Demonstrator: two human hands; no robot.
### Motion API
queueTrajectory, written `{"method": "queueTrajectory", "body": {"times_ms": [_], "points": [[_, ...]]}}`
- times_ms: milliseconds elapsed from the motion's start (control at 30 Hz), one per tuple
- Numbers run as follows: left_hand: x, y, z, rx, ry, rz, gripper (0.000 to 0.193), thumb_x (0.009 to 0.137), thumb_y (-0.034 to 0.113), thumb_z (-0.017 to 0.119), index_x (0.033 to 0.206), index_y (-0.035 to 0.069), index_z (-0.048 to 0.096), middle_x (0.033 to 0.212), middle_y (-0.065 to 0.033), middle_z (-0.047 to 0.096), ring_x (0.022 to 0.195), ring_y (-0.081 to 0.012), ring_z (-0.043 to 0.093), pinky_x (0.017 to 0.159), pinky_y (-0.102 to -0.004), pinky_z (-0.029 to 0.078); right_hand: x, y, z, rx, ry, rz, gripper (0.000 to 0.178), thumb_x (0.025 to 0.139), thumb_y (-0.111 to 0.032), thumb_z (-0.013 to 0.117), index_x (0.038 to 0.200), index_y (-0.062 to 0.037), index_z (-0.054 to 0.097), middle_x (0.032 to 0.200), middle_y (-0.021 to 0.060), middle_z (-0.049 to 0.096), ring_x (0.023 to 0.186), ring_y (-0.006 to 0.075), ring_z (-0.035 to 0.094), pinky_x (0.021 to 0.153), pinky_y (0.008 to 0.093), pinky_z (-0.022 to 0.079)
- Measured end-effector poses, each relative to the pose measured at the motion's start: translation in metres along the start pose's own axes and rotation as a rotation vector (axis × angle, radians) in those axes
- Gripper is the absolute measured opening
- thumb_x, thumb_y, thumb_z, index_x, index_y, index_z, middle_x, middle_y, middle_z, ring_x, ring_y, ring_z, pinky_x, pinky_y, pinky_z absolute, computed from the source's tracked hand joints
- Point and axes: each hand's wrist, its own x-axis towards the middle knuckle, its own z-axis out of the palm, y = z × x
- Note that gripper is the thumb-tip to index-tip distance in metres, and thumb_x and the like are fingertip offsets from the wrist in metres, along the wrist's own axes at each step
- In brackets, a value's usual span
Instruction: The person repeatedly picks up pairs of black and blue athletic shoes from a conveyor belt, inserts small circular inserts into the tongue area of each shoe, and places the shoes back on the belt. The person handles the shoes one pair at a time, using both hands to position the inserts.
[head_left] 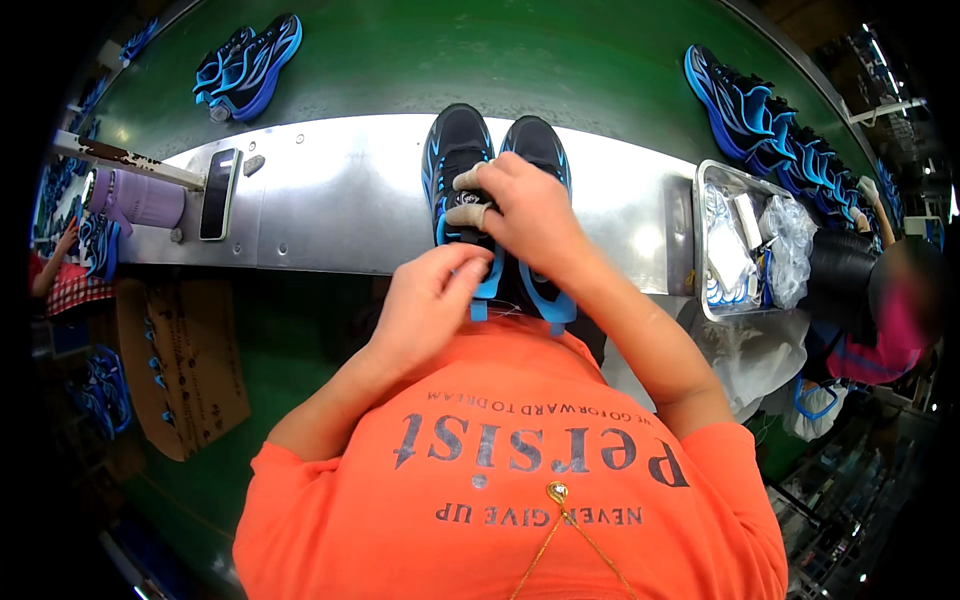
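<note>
A pair of black sneakers with blue trim stands on the metal ledge, toes pointing away from me. My right hand point(540, 215) reaches across the right sneaker point(537, 138) to the left sneaker point(458, 130). Its thumb and a finger wear pale finger covers and grip the tongue, around a round dark emblem. By the same shoe's collar, my left hand point(425, 300) is closed in a pinch; whatever lies between its fingertips is hidden. Blue heel loops point(480, 309) hang at the ledge's near edge, against my orange shirt.
Beyond the metal ledge point(330, 190) lies a green surface point(400, 60) bearing sneakers point(265, 70) at far left and a row of sneakers point(740, 110) at right. A phone point(219, 195) and purple tumbler point(150, 198) stand left. A metal tray point(702, 240) holds bags and small parts. Co-workers sit at both sides.
</note>
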Motion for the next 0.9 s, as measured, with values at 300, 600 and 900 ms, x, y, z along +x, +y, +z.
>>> {"method": "queueTrajectory", "body": {"times_ms": [300,600,900], "points": [[0.047,0.006,0.035,0.941,-0.316,0.456,0.031,0.096,0.038,0.051,0.1,0.011,0.067,0.084,-0.016,0.068,0.07,-0.037,0.066,0.064,-0.048,0.052,-0.026,0.046,-0.079,0.317,0.05,0.444,0.024,0.096,-0.023,0.064,0.107,-0.0028,0.072,0.089,0.0022,0.067,0.078,0.0075,0.054,0.069,0.0253,0.045],[0.226,0.025,-0.09,1.253,0.14,0.615,0.029,0.097,0.024,0.045,0.092,0.004,0.065,0.097,-0.0203,0.068,0.084,-0.0406,0.065,0.071,-0.0495,0.053,-0.086,0.06,-0.11,0.377,0.134,0.564,0.025,0.098,-0.024,0.06,0.108,-0.005,0.073,0.086,-0.0014,0.062,0.074,0.0067,0.052,0.068,0.0226,0.045],[0.209,0.005,-0.037,0.803,0.196,0.599,0.023,0.092,0.023,0.054,0.084,0.003,0.062,0.096,-0.0207,0.065,0.093,-0.0401,0.061,0.077,-0.0507,0.046,-0.091,0.088,-0.14,0.291,0.131,0.65,0.021,0.095,-0.022,0.064,0.104,-0.0054,0.073,0.085,-0.0009,0.064,0.076,0.0087,0.054,0.069,0.0236,0.046]]}}
